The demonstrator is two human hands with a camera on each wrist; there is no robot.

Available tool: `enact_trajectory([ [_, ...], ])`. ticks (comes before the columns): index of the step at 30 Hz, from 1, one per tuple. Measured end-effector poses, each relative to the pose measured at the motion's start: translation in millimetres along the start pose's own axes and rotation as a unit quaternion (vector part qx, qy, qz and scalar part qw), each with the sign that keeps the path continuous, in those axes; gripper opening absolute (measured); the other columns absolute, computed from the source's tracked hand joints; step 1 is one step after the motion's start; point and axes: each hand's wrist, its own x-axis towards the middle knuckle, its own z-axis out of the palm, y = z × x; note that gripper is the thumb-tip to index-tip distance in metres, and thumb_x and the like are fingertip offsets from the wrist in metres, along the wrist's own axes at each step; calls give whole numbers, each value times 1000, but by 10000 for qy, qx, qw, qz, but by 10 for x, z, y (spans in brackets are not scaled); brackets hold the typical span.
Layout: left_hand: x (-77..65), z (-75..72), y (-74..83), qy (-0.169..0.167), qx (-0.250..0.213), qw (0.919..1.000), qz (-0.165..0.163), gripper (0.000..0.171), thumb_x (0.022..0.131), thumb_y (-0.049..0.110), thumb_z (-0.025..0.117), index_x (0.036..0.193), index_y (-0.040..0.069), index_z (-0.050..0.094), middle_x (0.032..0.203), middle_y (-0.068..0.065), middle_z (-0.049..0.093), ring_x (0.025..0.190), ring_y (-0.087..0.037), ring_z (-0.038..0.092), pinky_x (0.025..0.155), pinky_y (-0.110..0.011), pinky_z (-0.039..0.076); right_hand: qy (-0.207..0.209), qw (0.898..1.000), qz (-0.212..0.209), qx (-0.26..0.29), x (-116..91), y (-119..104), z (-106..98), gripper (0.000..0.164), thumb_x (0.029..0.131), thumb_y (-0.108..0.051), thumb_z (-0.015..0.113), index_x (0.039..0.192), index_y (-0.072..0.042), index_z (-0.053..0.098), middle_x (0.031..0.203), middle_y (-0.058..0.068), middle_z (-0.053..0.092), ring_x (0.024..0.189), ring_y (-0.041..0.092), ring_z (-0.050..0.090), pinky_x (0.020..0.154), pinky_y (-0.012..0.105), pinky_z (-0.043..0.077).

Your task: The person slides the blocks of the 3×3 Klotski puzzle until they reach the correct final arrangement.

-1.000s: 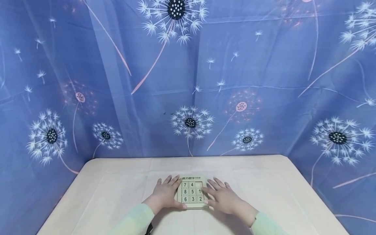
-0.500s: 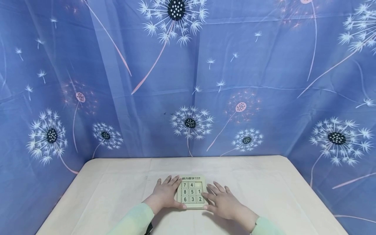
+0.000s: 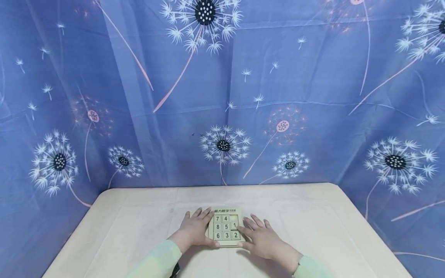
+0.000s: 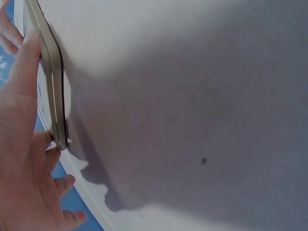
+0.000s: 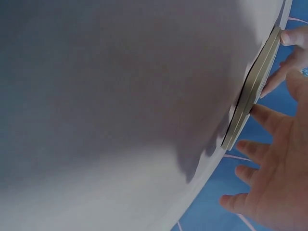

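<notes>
A pale sliding number puzzle (image 3: 226, 244) lies flat on the table, its tiles marked with digits. My left hand (image 3: 195, 228) holds it by the left side, thumb on the near corner and index finger at the far one. In the left wrist view, that thumb (image 4: 30, 57) lies over the board's edge. At the right side, my right hand (image 3: 265, 238) has its fingers spread, the index fingertip touching the tile marked 1 (image 3: 234, 224). This tile sits between the bare upper-right recess and the tile marked 2 (image 3: 235, 235), with a dark gap beneath it.
A pale cloth covers the table (image 3: 139, 220), which has rounded far corners. Behind and at both sides hangs a blue curtain (image 3: 180, 154) with dandelion prints. A small dark speck (image 4: 204, 160) shows on the cloth in the left wrist view.
The 1 tile has slid slightly away from me, opening a gap above the 2 tile. My right hand first drew back a little from the board; my left hand has stayed put.
</notes>
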Motion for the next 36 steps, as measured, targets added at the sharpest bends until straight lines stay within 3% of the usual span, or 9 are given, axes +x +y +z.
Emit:
enact_trajectory([
  [36, 2, 19, -27, 14, 23, 9999, 106, 113, 68, 77, 77, 156, 16, 43, 166, -3, 40, 154, -35, 37, 125, -66, 28, 88, 9995, 286, 127, 196, 2, -21, 60, 96, -54, 61, 140, -13, 62, 157, 21, 48, 149, 50, 37, 113, 81, 28],
])
